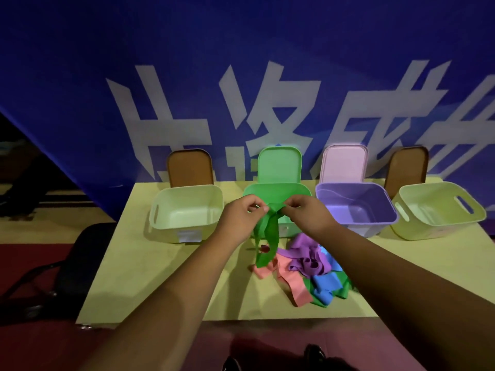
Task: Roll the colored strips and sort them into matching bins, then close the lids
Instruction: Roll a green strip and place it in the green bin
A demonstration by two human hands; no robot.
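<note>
- Standing well left of the green bin (300,190), beside the table (160,277), is a dark chair (80,258).
- Just left of the green bin sits a pale bin (171,231); its brown lid (190,167) stands upright behind it.
- In front of the green bin, the left hand (242,218) pinches the top of a green strip (267,236), with thumb and fingertips closed on the cloth.
- The green strip is held above the table, and its loose lengths hang down toward the pile.
- The green bin is open, and its green lid (280,164) is raised behind it.
- The right hand (308,212) pinches the same top end of the strip, with its fingers curled on it, close to the left hand.
- In front of the green bin and slightly right, a pile of strips (308,269) lies on the table: purple, salmon, blue and green.
- Right of the green bin is an open purple bin (375,223) with a pink lid (344,164) upright.
- Farthest right, a second pale bin (423,228) sits tilted, with a brown lid (407,167) behind it.
- Behind all the bins hangs a blue banner (241,76).
</note>
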